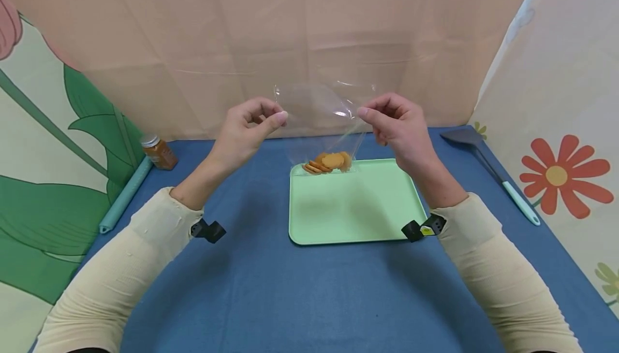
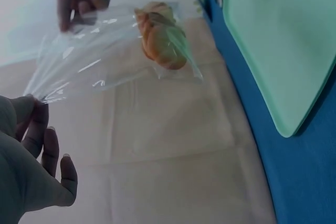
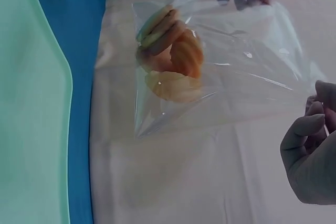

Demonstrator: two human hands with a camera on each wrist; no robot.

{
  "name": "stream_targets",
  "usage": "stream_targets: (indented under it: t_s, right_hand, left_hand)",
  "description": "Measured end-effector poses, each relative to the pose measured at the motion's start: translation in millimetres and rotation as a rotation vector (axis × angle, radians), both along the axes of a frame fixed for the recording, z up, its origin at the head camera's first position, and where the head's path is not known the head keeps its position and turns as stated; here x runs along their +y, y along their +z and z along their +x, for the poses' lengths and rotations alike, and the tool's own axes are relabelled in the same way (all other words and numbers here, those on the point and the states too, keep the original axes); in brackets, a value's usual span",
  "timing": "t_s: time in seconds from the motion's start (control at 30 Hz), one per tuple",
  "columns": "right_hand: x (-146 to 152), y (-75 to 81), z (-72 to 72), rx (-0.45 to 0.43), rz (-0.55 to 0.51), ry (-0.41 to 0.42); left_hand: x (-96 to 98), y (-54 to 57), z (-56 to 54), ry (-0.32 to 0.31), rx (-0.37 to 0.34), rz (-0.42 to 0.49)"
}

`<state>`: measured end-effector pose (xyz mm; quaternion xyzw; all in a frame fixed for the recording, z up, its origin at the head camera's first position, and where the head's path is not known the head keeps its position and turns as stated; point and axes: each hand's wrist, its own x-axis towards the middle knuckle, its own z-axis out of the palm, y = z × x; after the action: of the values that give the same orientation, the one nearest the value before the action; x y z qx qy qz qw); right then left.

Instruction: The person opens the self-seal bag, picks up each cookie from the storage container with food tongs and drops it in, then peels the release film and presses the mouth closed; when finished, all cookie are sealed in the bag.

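Note:
A clear plastic bag (image 1: 314,122) hangs between both hands, its bottom over the far edge of a light green tray (image 1: 353,208). Round golden biscuits (image 1: 329,162) lie gathered at the bottom of the bag; the right wrist view shows the biscuits (image 3: 170,59) through the film. The left hand (image 1: 249,127) pinches one upper side of the bag between thumb and fingertips. Opposite it, the right hand (image 1: 396,127) pinches the other upper side. In the left wrist view the film (image 2: 94,59) is stretched and creased toward the left hand's (image 2: 34,156) fingertips.
At the back left a small brown jar (image 1: 159,151) with a metal lid stands beside a rolled teal mat (image 1: 126,194). A dark spatula (image 1: 493,165) with a pale handle lies along the right edge of the blue cloth (image 1: 300,294). Beige paper (image 1: 290,30) covers the back wall.

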<state>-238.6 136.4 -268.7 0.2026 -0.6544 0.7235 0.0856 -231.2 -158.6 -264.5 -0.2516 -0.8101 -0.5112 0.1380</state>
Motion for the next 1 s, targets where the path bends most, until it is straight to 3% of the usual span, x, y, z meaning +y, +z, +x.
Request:
stream_targets:
  t_s: [0.47, 0.7, 1.0]
  right_hand:
    - [8.6, 1.5, -5.3, 0.03, 0.006, 0.057]
    - [14.8, -1.5, -8.0, 0.059, 0.011, 0.102]
    - [17.8, -0.6, -9.0, 0.111, -0.011, 0.071]
  left_hand:
    - [1.3, 1.8, -3.1, -0.007, -0.046, 0.001]
    - [1.1, 1.5, -6.1, -0.071, -0.079, 0.054]
    - [1.7, 1.9, -7.5, -0.114, -0.061, 0.061]
